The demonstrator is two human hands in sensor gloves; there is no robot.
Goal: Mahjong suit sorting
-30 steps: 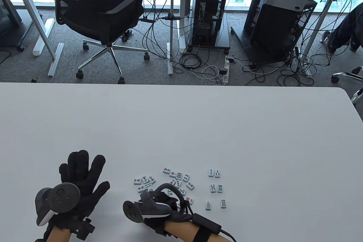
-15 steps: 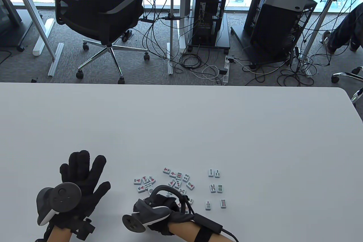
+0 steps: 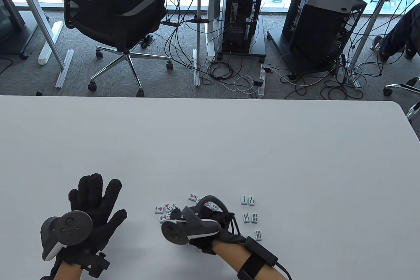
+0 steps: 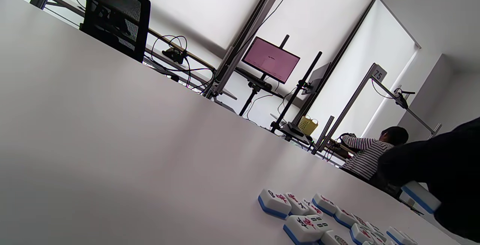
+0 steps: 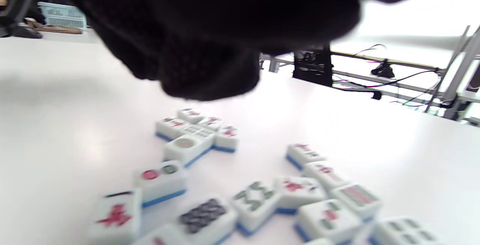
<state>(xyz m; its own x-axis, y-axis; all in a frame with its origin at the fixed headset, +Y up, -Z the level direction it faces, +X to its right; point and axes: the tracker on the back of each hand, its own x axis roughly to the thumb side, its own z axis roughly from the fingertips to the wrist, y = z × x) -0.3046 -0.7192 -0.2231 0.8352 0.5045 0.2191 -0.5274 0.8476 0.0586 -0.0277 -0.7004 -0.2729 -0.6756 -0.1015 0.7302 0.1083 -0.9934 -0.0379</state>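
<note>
Right hand (image 3: pixel 210 224) has shifted over unsorted tiles (image 3: pixel 165 210).

You are working in black knit gloves: your left hand (image 3: pixel 93 207) is wearing a dark grey tracker with a white underside, and your right hand (image 3: pixel 210 224) is wearing the same grey-and-white one. The table (image 3: pixel 210 142) under them is showing plain white. The loose mahjong tiles (image 5: pixel 210 185) are showing white faces over blue backs, printed with red characters, green and red circles, and dark green bars. The sorted tiles (image 3: pixel 251 216) to your right are showing green bar patterns with touches of red. Beyond the table, the office chair (image 3: pixel 111 17) is showing black, the carpet grey.
</note>
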